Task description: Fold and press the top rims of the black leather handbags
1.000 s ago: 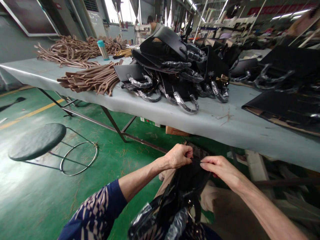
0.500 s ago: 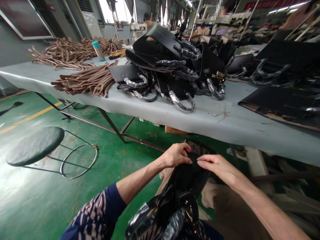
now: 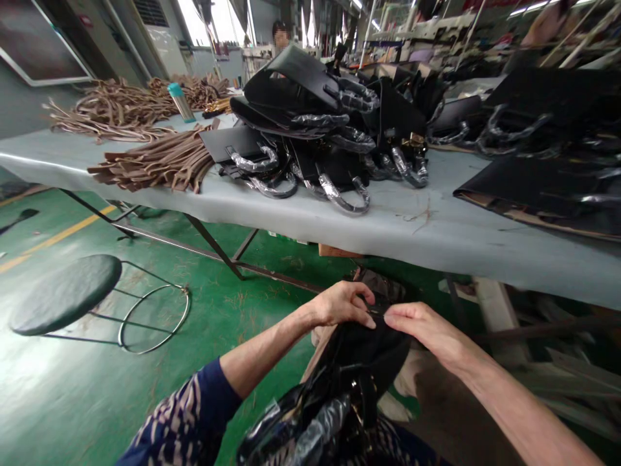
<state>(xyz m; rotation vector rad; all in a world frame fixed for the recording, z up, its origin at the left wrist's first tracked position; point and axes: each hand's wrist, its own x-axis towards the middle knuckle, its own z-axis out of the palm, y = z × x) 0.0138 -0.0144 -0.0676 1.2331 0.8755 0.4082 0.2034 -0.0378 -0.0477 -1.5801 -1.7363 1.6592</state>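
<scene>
A black handbag [image 3: 339, 369] with plastic-wrapped handles and gold-coloured metal fittings rests on my lap, its far end between my knees. My left hand [image 3: 345, 304] pinches the dark material at that far end, thumb and fingers curled in. Close beside it, my right hand [image 3: 412, 317] grips the same edge between thumb and fingertips. A small gap separates the two hands, and a thin pale detail shows on the black material there; I cannot make out what it is.
Ahead stands a grey-covered table [image 3: 388, 226] bearing a heap of black handbags [image 3: 295, 110], bundles of brown straps [image 3: 160, 158] and a teal-lidded bottle [image 3: 181, 103]. A round stool [image 3: 68, 291] stands on the green floor at left. One person [image 3: 280, 39] is at the far machines.
The view has shifted slightly, so the table things sit a little further left. Both hands keep their hold on the handbag's edge, which now shows more of its surface between them.
</scene>
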